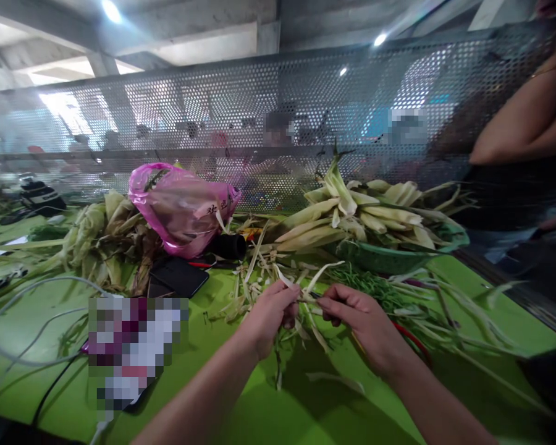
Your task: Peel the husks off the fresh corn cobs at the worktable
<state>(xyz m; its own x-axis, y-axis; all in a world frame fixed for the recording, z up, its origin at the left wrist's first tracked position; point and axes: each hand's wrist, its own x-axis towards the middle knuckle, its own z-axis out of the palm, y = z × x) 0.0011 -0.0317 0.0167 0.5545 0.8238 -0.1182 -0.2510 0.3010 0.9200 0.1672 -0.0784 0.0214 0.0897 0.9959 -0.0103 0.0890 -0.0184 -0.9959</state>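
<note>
My left hand [271, 315] and my right hand [359, 321] meet over the green table [269, 408], both closed in a pinch on thin pale corn husk strips [306, 296] stretched between them. More loose husk strips [254, 272] lie scattered just beyond my fingers. A green basket [389, 256] piled with husked corn cobs [352, 213] stands behind my right hand.
A pink plastic bag [180, 207] and a heap of dry husks [102, 238] sit at the back left, with a dark phone [178, 275] and a black cylinder [229, 246] nearby. Cables [23, 321] trail at the left. Another person's arm [523, 123] is at the right, behind a perforated metal screen [259, 105].
</note>
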